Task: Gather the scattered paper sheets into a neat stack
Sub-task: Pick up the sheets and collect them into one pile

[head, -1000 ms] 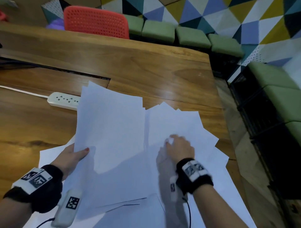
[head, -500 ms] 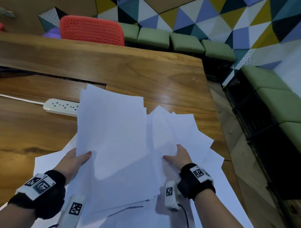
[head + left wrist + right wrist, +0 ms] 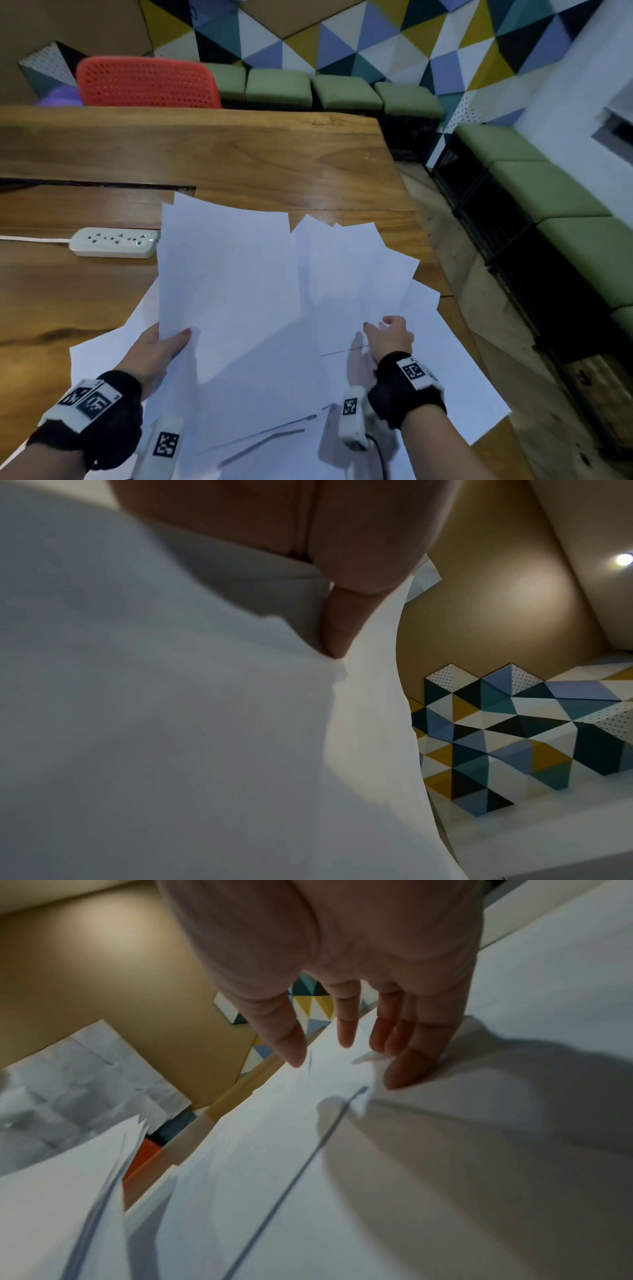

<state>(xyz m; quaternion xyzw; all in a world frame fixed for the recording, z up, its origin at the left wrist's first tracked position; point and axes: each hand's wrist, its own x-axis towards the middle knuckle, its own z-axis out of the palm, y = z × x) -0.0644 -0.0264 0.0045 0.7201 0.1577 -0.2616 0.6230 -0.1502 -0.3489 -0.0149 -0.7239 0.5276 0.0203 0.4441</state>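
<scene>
Several white paper sheets lie fanned across the wooden table (image 3: 239,157). My left hand (image 3: 168,342) grips a raised bundle of sheets (image 3: 226,274) by its near left edge, thumb on top and fingers under it. In the left wrist view a finger (image 3: 342,620) presses against the paper (image 3: 171,723). My right hand (image 3: 387,330) rests with straightened fingers on the overlapping loose sheets (image 3: 359,267) to the right. In the right wrist view its fingertips (image 3: 407,1074) touch a sheet corner (image 3: 363,1104). More sheets (image 3: 452,383) spread toward the table's right edge.
A white power strip (image 3: 114,242) lies left of the papers, its cord running off left. A red chair (image 3: 147,82) and green stools (image 3: 346,90) stand behind the table. The table's right edge drops to the floor beside a green bench (image 3: 548,205).
My right hand has slid back toward me and to the right over the loose sheets, its fingers now stretched out. The left hand keeps its hold on the raised bundle.
</scene>
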